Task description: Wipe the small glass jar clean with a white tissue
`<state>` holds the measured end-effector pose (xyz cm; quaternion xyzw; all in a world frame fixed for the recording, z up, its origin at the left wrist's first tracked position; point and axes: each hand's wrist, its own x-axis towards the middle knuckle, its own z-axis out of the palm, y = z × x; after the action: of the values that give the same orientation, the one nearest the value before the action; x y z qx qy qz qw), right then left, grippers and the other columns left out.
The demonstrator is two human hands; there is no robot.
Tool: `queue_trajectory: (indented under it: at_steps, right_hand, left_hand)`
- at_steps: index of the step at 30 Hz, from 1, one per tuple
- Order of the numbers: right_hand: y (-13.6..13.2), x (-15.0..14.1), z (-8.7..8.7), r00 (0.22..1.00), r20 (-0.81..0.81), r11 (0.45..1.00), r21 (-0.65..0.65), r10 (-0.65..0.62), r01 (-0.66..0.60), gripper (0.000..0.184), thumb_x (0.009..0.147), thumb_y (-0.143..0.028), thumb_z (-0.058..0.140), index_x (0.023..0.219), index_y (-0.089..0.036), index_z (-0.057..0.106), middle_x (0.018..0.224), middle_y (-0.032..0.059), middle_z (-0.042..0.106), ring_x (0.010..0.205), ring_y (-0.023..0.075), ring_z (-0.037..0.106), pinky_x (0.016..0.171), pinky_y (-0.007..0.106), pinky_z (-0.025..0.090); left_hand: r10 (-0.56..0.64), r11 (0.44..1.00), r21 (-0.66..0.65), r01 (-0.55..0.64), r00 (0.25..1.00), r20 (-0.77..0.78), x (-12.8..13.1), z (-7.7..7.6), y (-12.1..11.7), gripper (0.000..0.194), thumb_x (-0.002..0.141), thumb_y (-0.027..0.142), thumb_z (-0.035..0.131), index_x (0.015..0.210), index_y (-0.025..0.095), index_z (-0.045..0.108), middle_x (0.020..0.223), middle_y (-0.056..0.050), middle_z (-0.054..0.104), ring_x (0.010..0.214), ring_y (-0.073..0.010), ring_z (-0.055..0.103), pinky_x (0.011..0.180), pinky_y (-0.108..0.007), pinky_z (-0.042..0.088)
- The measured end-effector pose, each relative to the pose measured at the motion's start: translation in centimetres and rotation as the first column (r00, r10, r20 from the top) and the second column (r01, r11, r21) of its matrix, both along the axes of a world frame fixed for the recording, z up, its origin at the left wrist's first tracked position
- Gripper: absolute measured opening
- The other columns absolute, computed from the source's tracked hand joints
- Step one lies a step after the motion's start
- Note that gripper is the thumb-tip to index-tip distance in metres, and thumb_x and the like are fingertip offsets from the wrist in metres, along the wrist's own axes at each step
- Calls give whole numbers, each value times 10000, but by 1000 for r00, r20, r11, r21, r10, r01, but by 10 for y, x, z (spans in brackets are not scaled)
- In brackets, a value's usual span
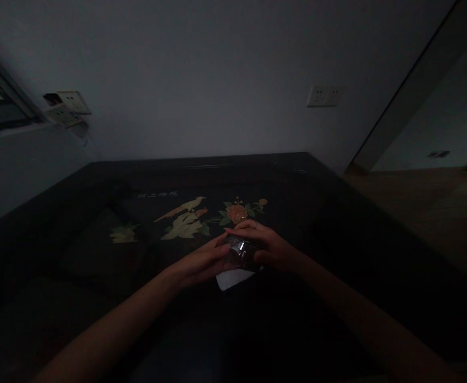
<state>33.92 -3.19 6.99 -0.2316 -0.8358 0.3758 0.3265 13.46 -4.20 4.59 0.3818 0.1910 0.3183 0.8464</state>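
Between both hands is a small dark object with a shiny, clear plastic-like surface (241, 252); the dim light hides its exact kind. My left hand (207, 259) grips its left side, thumb along the near face. On the other side, my right hand (271, 246) curls over the top and right, fingers reaching across toward the left fingertips. A white flat piece, like paper or cloth (233, 279), shows just below the object. Whether the object rests on it or is held above, I cannot tell.
The dark glossy table (297, 213) bears a bird-and-flower picture (185, 218) with written characters. Behind it stands a pale wall (201, 80) with a socket plate (323, 97). More sockets (74, 102) and a window (2, 96) are at left. Wooden floor (417, 197) lies at right.
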Motion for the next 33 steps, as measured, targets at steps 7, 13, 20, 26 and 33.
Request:
queue_trajectory:
  at_steps: [7, 13, 20, 26, 33]
  right_hand:
    - [16, 2, -6, 945, -53, 946, 15, -322, 323, 543, 887, -607, 332, 1201, -239, 579, 1146, 99, 592, 1083, 230, 531, 910, 407, 420]
    - [30, 7, -54, 785, 300, 835, 85, -542, 544, 439, 768, -371, 664, 1149, -176, 566, 942, 78, 606, 868, 218, 554, 757, 353, 451]
    - [29, -9, -78, 714, 449, 842, 235, -537, 485, 369, 643, -400, 762, 892, -185, 595, 950, 79, 554, 927, 253, 466, 801, 379, 387]
    - [27, -2, -71, 830, 312, 866, -42, -462, 498, 172, 795, -326, 559, 702, -197, 495, 713, -14, 519, 726, 166, 488, 662, 283, 387]
    - [4, 18, -34, 613, 169, 588, -178, -772, 789, 227, 850, -390, 462, 966, -197, 493, 778, 16, 575, 679, 186, 545, 597, 302, 442]
  left_hand:
    - [70, 987, -151, -45, 985, 160, 2, -14, -8, 704, 654, 498, 746, 1216, 150, 504, 1135, -131, 648, 1053, -313, 612, 1024, -436, 363]
    - [251, 965, -135, -226, 945, 211, -9, -32, 6, 790, 625, 452, 782, 1262, 120, 453, 1182, -168, 615, 1101, -322, 579, 1076, -444, 300]
    - [287, 953, -144, -265, 945, 159, -7, -48, 11, 803, 714, 452, 716, 1350, 144, 334, 1197, -175, 589, 1070, -291, 593, 1042, -436, 323]
    - [301, 951, -111, -288, 944, 133, -1, -39, 3, 617, 713, 419, 723, 1228, 199, 466, 1227, -114, 572, 1111, -260, 556, 1021, -415, 354]
    - [217, 971, -129, -204, 971, 96, 1, -31, -5, 605, 730, 325, 726, 1257, 246, 439, 1287, -106, 527, 1140, -268, 536, 1024, -453, 347]
